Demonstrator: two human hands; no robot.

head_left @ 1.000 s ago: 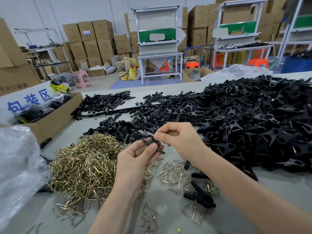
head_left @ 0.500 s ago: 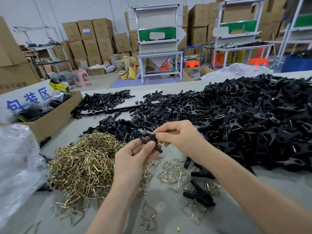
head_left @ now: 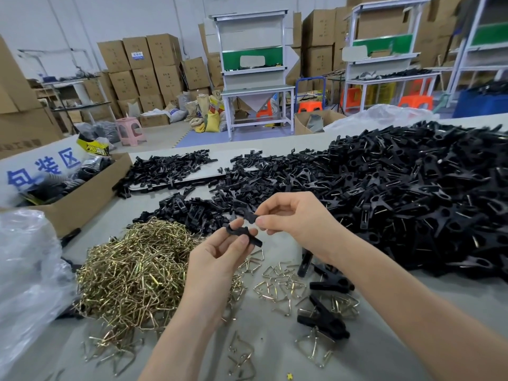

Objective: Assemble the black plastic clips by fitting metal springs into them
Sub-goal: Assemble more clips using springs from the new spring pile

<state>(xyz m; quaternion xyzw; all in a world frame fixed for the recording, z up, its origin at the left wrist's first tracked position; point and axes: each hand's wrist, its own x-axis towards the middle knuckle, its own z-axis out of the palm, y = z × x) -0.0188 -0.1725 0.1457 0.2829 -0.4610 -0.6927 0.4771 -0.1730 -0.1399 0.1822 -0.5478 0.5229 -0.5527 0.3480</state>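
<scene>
My left hand [head_left: 217,259] pinches a black plastic clip half [head_left: 242,233] between thumb and fingertips above the table. My right hand [head_left: 297,218] pinches a second black clip half [head_left: 250,217] just above and to the right of it; the two pieces nearly touch. A heap of brass-coloured metal springs [head_left: 137,270] lies left of my left hand. Loose springs [head_left: 280,284] lie scattered under my hands. A big pile of black clips [head_left: 398,193] covers the table's right side.
Three black clips [head_left: 324,323] lie among the loose springs near my right forearm. A cardboard box [head_left: 79,199] stands at the left, a clear plastic bag [head_left: 27,270] in front of it. More black clip parts [head_left: 170,171] lie farther back. Shelving and stacked cartons fill the background.
The two clip halves were pressed together between my hands; now they sit slightly apart, the right hand's piece raised a little above the left's. Both hands stay at the same spot.
</scene>
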